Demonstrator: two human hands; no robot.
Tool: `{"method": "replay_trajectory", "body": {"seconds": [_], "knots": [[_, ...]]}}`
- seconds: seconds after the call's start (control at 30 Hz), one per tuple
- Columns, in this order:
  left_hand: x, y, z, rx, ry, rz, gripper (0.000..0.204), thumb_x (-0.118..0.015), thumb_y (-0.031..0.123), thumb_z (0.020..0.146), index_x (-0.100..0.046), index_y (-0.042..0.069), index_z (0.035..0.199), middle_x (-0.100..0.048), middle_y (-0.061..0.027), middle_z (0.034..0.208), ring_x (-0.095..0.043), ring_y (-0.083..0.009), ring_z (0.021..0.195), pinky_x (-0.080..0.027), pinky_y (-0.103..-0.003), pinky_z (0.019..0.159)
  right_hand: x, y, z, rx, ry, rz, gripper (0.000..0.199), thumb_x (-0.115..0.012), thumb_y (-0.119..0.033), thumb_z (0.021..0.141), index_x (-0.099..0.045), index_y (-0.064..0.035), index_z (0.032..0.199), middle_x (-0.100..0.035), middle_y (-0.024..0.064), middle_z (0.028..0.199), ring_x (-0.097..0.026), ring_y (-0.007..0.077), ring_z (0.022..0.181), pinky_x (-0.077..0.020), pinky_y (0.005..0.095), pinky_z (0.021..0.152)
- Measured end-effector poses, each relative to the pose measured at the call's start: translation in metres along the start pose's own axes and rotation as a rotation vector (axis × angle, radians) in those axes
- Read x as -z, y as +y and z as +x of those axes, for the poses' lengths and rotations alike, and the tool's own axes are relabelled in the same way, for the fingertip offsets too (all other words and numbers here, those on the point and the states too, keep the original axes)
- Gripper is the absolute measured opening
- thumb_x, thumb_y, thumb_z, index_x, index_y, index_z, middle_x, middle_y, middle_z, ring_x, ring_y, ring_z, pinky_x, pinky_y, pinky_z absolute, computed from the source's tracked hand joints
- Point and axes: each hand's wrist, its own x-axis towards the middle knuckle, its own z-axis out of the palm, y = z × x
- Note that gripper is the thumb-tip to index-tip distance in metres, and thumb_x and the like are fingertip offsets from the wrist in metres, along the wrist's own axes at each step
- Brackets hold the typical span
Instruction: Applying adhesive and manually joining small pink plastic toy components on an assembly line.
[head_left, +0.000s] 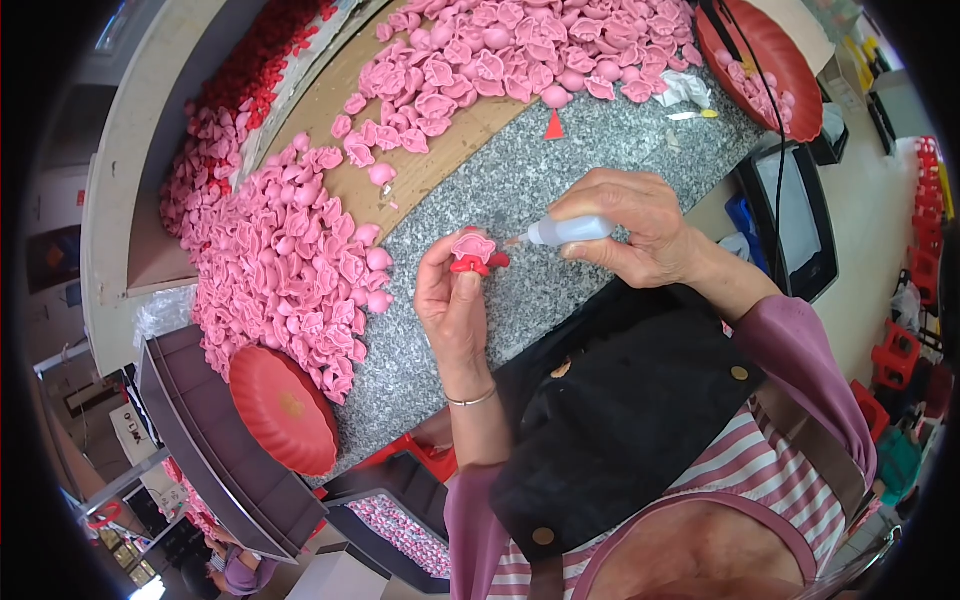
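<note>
Pinching between thumb and curled fingers, the left hand (455,312) holds a small pink-and-red petalled piece (474,248) above the granite-patterned tabletop (540,295). I judge it light and somewhat flexible, its thin frilled rim easily bent; best grip is low, at the red base. Just right of it, a translucent squeeze bottle (578,231) lies nearly level, nozzle toward the piece; whether they touch, I cannot tell. The right hand (637,225) has thumb and fingers closed around the bottle; I expect soft walls, so light pressure.

Edges, left to right: pink petal pile (275,265) and red scalloped dish (285,410) bound the left; speckled surface shows between pile and left wrist; the table's near edge passes under both arms; room extends toward a second red dish (792,50), upper right.
</note>
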Motion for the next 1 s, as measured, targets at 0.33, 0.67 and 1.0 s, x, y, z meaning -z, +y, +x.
{"method": "replay_trajectory", "body": {"seconds": [0.33,0.67,1.0], "knots": [[0.0,-0.001,-0.001,-0.007,-0.004,-0.01,0.047,-0.065,0.009,0.082,-0.047,-0.003,0.122,-0.055,-0.0161,0.117,-0.054,-0.0261,0.11,-0.04,-0.039,0.098,0.001,0.004,-0.002,0.004,-0.052,-0.014,0.027,-0.073,-0.011,0.073,-0.061,-0.0012,0.095,-0.064,0.0121,0.082,-0.063,0.0248,0.069,-0.049,0.032,0.058],[-0.003,0.004,-0.002,0.167,-0.05,-0.204,0.051,-0.058,0.018,0.087,-0.041,-0.009,0.126,-0.053,-0.0207,0.117,-0.054,-0.0295,0.107,-0.041,-0.041,0.096,0.007,0.007,0.003,-0.094,0.006,0.121,0.023,-0.067,-0.016,0.08,-0.062,-0.0009,0.097,-0.063,0.011,0.086,-0.06,0.0194,0.076,-0.0461,0.029,0.067],[-0.008,0.009,-0.003,0.193,-0.07,-0.231,0.053,-0.058,0.022,0.087,-0.043,-0.013,0.123,-0.053,-0.0199,0.109,-0.053,-0.0269,0.098,-0.041,-0.039,0.09,0.002,0.013,0.005,-0.127,-0.021,0.143,0.023,-0.067,-0.018,0.081,-0.062,-0.0011,0.097,-0.062,0.0095,0.085,-0.059,0.0182,0.076,-0.0455,0.0283,0.066]]}}
